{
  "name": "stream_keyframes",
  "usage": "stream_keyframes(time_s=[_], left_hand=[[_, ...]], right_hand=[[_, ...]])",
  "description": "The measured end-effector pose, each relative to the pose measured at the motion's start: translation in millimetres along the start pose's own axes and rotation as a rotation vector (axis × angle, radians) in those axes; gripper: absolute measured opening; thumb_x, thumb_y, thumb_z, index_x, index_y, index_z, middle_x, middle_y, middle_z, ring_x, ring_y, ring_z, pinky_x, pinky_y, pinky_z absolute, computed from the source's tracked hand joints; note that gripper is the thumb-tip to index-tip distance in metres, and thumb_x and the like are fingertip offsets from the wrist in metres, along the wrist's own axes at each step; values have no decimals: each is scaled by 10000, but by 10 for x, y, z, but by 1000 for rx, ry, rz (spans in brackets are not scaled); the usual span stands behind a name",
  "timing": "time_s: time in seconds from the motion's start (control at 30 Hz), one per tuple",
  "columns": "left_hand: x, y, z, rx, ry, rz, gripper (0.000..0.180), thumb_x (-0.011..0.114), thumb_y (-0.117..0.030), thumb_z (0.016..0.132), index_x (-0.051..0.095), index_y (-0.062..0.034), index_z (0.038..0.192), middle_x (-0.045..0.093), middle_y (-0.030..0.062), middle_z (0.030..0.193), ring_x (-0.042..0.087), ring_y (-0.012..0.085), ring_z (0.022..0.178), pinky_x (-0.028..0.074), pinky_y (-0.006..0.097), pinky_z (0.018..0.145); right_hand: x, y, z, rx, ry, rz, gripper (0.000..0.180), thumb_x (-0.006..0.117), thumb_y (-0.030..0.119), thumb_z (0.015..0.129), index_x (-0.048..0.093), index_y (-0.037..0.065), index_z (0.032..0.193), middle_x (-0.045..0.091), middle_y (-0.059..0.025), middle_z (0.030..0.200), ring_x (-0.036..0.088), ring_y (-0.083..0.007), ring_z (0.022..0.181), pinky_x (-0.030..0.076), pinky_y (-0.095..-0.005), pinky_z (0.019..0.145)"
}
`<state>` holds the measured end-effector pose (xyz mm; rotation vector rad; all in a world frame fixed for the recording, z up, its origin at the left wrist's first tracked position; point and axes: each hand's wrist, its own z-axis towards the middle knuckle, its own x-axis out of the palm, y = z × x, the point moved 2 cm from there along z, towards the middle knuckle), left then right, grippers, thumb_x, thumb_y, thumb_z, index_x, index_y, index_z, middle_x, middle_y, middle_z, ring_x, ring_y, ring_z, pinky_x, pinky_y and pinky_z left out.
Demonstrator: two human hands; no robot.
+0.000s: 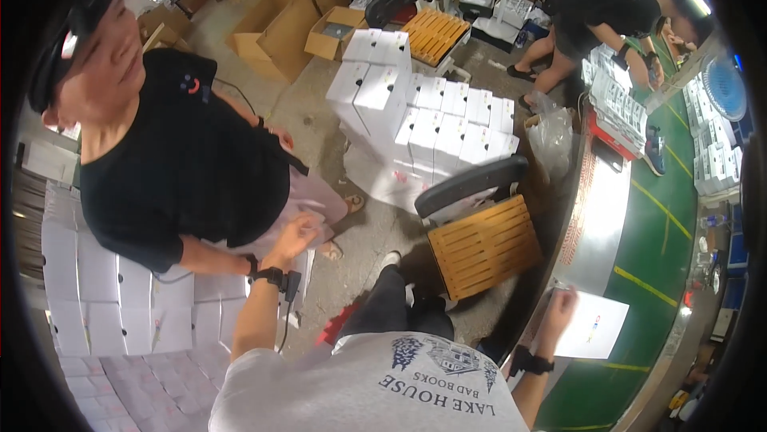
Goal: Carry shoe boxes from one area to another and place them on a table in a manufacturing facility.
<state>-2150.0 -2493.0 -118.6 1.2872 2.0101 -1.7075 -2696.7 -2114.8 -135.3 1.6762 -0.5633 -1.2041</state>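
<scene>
My left hand [296, 237] is raised at the left, near the waist of a person standing beside me. Its fingers are loosely bent and nothing shows in them. A black band [270, 275] circles that wrist, and beside it is a small black device [293, 285] with a cable. At the right, my right hand [562, 309] grips the near left edge of a flat white shoe box [595, 326], its fingers curled at the lid. The box lies at the border of the metal table edge and the green conveyor belt [639, 272]. My right wrist also wears a black band [534, 362].
A stool with a slatted wooden seat [485, 246] stands between me and stacked white boxes [455, 124]. More white boxes [156, 304] are stacked at the left. The standing person [184, 160] is close by. Another person [603, 12] bends over the belt, near a shoe [654, 152].
</scene>
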Motion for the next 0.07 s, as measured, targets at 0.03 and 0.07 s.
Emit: stream_keyframes(time_s=[0.03, 0.07], left_hand=[[-20, 22, 183, 81, 12, 18, 301, 697, -168, 882, 679, -94, 1172, 578, 90, 1296, 615, 219, 1092, 517, 353, 893], [-183, 106, 371, 87, -11, 27, 301, 697, -168, 882, 679, -94, 1172, 578, 90, 1296, 615, 219, 1092, 517, 353, 893]], right_hand=[[324, -241, 56, 9, 75, 30, 344, 596, 148, 983, 538, 18, 1296, 601, -81, 1030, 558, -147, 907, 477, -279, 821], [839, 223, -50, 61, 251, -39, 350, 607, 167, 985, 539, 44, 1306, 618, -83, 1017, 567, -145, 922, 472, -276, 844]])
